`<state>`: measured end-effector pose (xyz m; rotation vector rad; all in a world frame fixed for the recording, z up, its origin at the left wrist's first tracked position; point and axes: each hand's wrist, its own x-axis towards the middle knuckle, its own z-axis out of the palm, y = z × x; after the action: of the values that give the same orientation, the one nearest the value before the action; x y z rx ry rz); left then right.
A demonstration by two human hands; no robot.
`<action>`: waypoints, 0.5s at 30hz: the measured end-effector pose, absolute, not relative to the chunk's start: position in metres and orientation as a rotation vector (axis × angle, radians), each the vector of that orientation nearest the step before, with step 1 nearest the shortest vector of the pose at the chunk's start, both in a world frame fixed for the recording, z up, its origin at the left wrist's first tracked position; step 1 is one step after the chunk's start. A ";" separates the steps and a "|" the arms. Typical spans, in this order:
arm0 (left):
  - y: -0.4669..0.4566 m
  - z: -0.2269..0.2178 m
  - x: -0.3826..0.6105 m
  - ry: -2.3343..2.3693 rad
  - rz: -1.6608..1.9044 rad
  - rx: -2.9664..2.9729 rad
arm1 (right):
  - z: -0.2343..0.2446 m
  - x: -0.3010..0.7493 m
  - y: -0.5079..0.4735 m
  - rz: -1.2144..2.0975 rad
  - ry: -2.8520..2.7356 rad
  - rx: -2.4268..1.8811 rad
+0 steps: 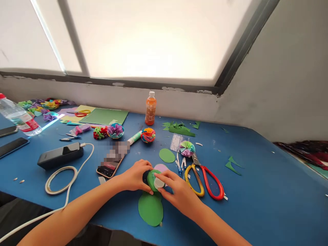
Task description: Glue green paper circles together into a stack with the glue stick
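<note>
My left hand grips a green paper disc at its edge, thumb below and fingers above. My right hand pinches a white round-ended object against the disc's face; its exact kind is not clear. Just behind my fingers shows a pale purple paper disc. Under my hands, near the table's front edge, lies a larger green paper oval. Another green paper oval rests farther back. To the right of my right hand are scissors with one yellow and one red handle.
Pleated paper flowers and green scraps lie on the blue table. An orange drink bottle stands behind. Leftward are a phone, a power bank with a looped white cable, and a water bottle.
</note>
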<state>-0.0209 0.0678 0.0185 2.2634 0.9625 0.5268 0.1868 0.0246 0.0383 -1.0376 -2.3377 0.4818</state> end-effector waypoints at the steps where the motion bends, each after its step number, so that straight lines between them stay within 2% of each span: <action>1: 0.069 0.021 -0.025 0.959 0.503 2.268 | 0.037 0.188 0.026 0.482 -2.319 -1.046; 5: 0.075 0.045 -0.048 1.141 0.437 2.246 | 0.038 0.194 0.031 0.503 -2.284 -1.071; 10: 0.112 0.076 -0.052 1.772 0.533 2.139 | 0.053 0.199 0.038 0.560 -2.150 -1.122; 15: 0.156 0.086 -0.025 2.083 0.339 2.054 | 0.061 0.203 0.041 0.613 -2.237 -1.182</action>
<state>-0.0252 0.1557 0.0857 2.0538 2.0825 0.3386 0.2029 0.0407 0.0606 -1.1820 -2.2373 0.6133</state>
